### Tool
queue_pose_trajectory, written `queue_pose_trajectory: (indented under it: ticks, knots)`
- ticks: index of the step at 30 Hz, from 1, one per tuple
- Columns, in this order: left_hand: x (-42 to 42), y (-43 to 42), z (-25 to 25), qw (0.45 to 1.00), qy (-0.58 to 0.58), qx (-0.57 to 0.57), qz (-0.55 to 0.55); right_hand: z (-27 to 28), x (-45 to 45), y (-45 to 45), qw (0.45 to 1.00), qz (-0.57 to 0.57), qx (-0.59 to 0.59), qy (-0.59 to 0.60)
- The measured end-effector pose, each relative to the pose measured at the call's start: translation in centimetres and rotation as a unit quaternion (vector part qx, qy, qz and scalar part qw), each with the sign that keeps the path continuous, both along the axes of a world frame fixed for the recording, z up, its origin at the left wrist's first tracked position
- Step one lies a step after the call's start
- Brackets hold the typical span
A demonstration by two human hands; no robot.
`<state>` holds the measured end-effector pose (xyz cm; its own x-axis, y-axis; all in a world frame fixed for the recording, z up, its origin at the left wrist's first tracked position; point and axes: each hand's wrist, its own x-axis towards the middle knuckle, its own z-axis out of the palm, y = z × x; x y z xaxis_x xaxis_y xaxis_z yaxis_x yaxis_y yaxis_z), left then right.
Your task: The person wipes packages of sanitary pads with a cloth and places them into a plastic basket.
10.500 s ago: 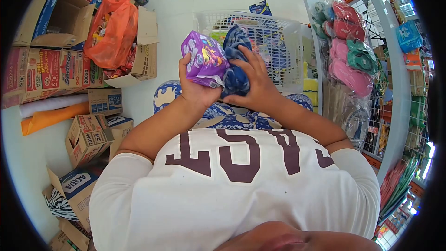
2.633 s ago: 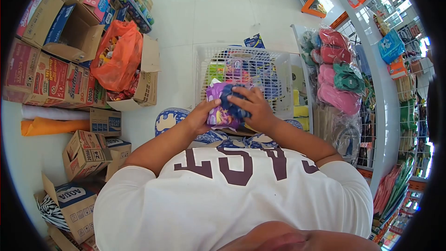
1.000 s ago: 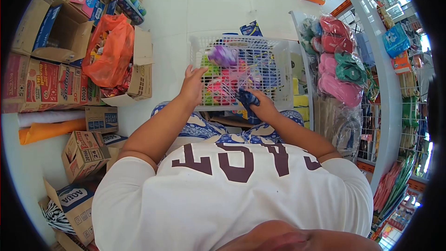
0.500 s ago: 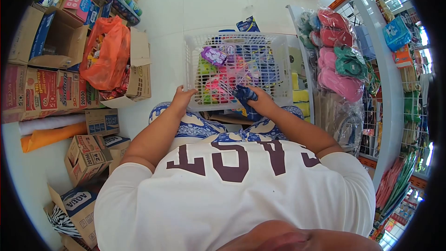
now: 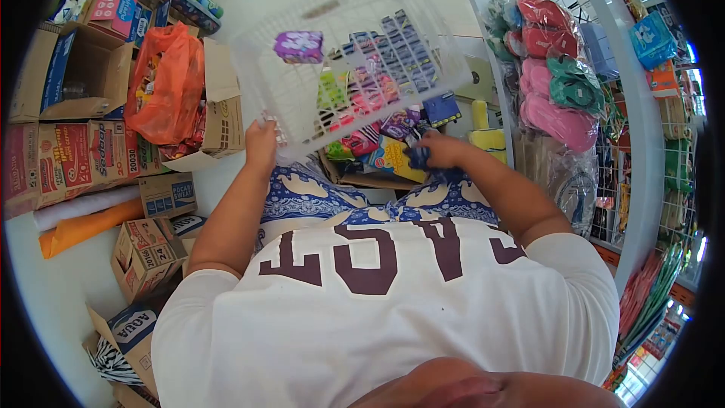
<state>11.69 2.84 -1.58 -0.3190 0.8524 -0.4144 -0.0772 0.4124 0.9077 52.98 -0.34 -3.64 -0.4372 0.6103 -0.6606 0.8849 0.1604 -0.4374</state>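
My left hand (image 5: 261,145) is closed on the near left corner of a white plastic basket (image 5: 302,143), which is raised and tilted over my lap. Inside the basket lies a purple packet (image 5: 299,47). My right hand (image 5: 444,153) is closed around a dark blue patterned cloth (image 5: 417,156), smeared by motion, just off the basket's near right side. Below, partly seen through the basket's lattice, is a cardboard box (image 5: 370,180) full of colourful packets, among them a yellow packet (image 5: 399,160) and a dark blue packet (image 5: 442,109).
On the left stand cardboard cartons (image 5: 72,155), an open box (image 5: 87,75) and an orange plastic bag (image 5: 168,83) of goods. To the right, wrapped sandals (image 5: 559,121) hang along a white shelf edge (image 5: 630,143). Yellow rolled items (image 5: 487,140) lie beside the box.
The basket has been lifted and tilted, its left side swinging up and leftward with my left hand. My right hand has moved slightly right with the cloth. More of the packets below now show.
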Motion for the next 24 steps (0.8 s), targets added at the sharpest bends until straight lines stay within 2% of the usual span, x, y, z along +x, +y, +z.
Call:
queue_pose_trajectory:
  ticks: [1,3,7,9,11,13,14,16,18,20,21,23,24]
  knots:
    - [-0.5,0.2,0.2,1.0,0.001,-0.002,0.001,-0.4,-0.2,0.8,1.0,0.001,-0.002,0.001]
    - [-1.8,0.6,0.4,0.999,0.019,-0.029,0.006,-1.3,-0.9,2.4,0.996,-0.075,0.023,-0.041]
    - [-1.2,-0.4,1.2,0.998,0.006,0.008,0.059,-6.6,-1.7,4.9,0.998,-0.05,0.035,-0.035]
    - [-1.3,-0.9,0.5,0.999,0.019,-0.004,0.044,-9.1,-2.1,5.1,0.994,-0.11,0.01,-0.006]
    - [-1.3,-1.5,-0.7,0.999,0.023,-0.007,0.042,-9.6,-2.2,5.2,0.992,-0.12,0.033,-0.014]
    - [-1.0,-1.6,-0.9,0.999,0.027,-0.014,0.037,-8.9,-0.9,5.6,0.996,-0.082,-0.001,0.02]
    - [-0.7,-1.5,-0.9,0.999,0.019,-0.021,0.026,-10.4,0.7,5.6,0.993,-0.09,0.068,0.028]
    - [0.2,-1.5,-0.8,0.999,0.009,-0.028,0.019,-5.2,2.9,5.9,0.979,-0.152,-0.094,0.102]
    - [1.3,-1.4,-0.6,1.0,-0.001,-0.026,0.003,1.3,4.3,4.8,0.987,-0.11,-0.108,0.05]
    - [2.4,-1.6,-1.4,0.999,-0.009,-0.037,-0.014,6.6,5.5,4.7,0.972,-0.068,-0.199,0.102]
    - [3.0,-1.8,-1.7,0.998,-0.015,-0.049,-0.033,7.8,6.6,4.6,0.972,-0.07,-0.199,0.1]
    - [3.9,-2.4,-1.9,0.996,-0.027,-0.062,-0.06,9.4,8.6,4.5,0.907,-0.113,-0.294,0.278]
    - [4.2,-2.6,-2.4,0.988,0.018,-0.092,-0.124,10.4,8.6,4.2,0.908,-0.115,-0.293,0.277]
